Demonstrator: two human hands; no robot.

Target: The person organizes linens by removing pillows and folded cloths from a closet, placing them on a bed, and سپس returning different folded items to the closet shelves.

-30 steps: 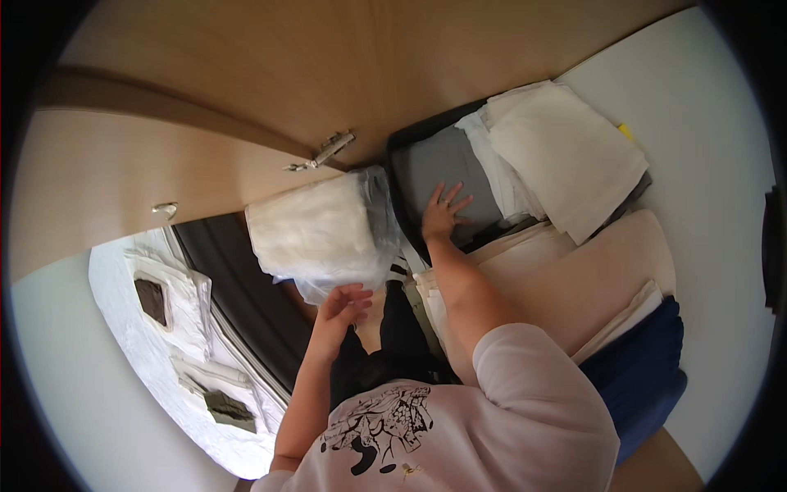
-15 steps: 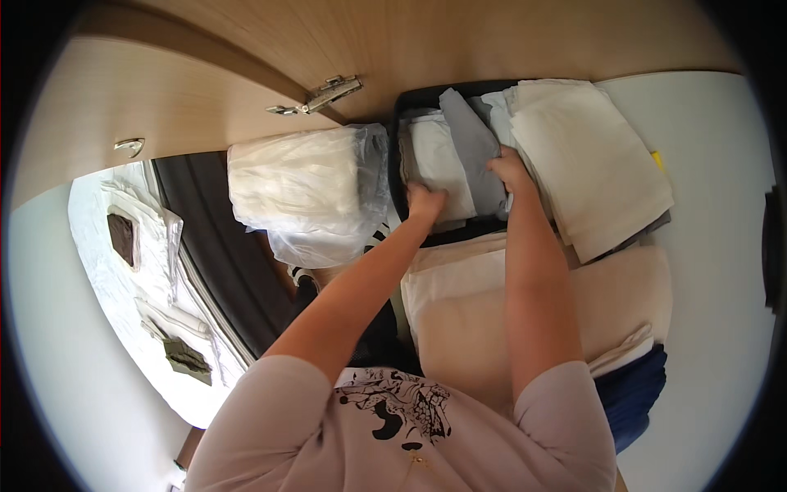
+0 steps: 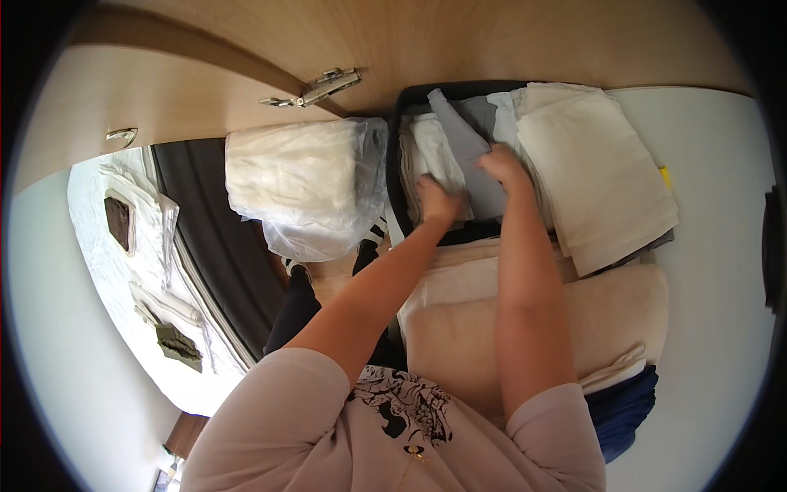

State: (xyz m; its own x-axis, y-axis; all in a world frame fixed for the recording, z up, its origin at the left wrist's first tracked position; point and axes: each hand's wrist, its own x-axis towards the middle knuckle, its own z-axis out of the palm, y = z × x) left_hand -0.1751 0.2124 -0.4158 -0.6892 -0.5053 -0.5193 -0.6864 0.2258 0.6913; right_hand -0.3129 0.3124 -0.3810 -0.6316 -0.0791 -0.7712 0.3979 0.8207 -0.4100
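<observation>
A black open-topped storage case (image 3: 397, 156) holds folded linens standing on edge in a row. Inside it, my left hand (image 3: 440, 203) is closed around the near end of a white folded cloth (image 3: 438, 148); its thumb is smeared by motion. My right hand (image 3: 502, 166) pinches the right edge of a grey folded cloth (image 3: 461, 135), which leans to the left over the row. Behind that cloth a darker grey piece (image 3: 479, 113) shows. A stack of cream folded sheets (image 3: 578, 148) lies at the right, overlapping the case's right end.
Left of the case sits a clear plastic bag (image 3: 299, 176) of cream bedding. Nearer me are a beige folded blanket (image 3: 459, 336) and a navy cloth (image 3: 627, 414). A wooden cabinet door (image 3: 188, 98) stands beyond. Folded items lie on a white bed (image 3: 147, 246) at far left.
The grey cloth has tilted further left at its far end, with my right hand shifting slightly left. My left hand has moved a little right, and the white cloth looks narrower and more slanted.
</observation>
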